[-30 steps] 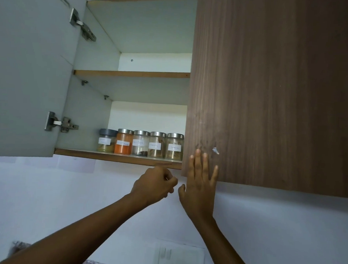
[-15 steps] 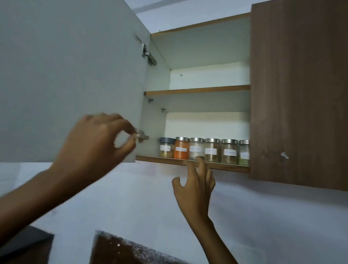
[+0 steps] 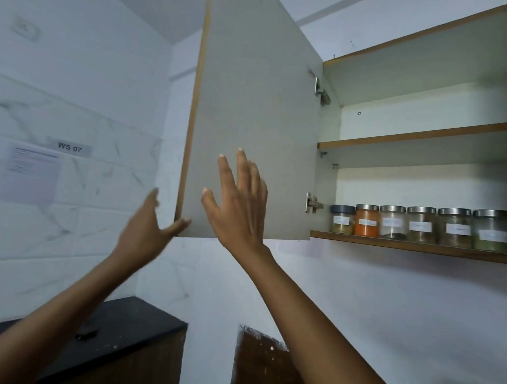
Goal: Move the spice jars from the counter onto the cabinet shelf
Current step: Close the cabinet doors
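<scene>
The left hand (image 3: pixel 146 230) straddles the cabinet door (image 3: pixel 251 103) at its lower free corner, fingers spread; the right hand (image 3: pixel 241 211), fingers straight, fronts its inner face.

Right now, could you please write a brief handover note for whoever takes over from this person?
Left hand: open, thumb on the lower corner of the open cabinet door.
Right hand: open, fingers spread before the door's inner face; holds nothing.
Spice jars: six in a row on the lower shelf.
Done: jars shelved; none shows on the visible counter.
To do: probably just closing the door.
</scene>
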